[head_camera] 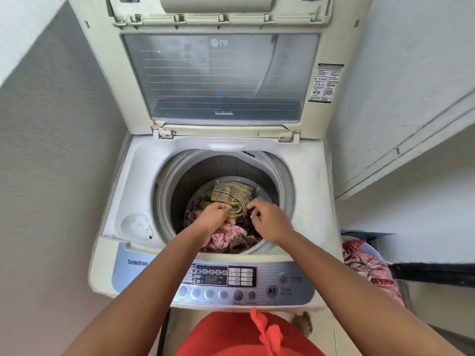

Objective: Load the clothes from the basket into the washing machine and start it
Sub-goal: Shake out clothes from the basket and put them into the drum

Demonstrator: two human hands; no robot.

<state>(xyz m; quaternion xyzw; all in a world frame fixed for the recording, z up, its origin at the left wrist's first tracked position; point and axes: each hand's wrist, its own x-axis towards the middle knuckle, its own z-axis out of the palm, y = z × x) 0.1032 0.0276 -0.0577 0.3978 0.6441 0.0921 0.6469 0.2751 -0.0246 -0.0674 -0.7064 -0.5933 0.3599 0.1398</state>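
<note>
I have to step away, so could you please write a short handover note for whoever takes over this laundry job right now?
Left hand: over the drum, fingers curled; whether it grips cloth is unclear.
Right hand: over the drum, fingers curled at the dark cloth; grip also unclear.
Things: lid is up. Yellow checked cloth, pink cloth and dark cloth lie in the drum. More pink-red clothes sit in the basket to the machine's right.
Done: several garments loaded.
Left: move the basket's remaining clothes in, close the lid, press start on the panel.
</note>
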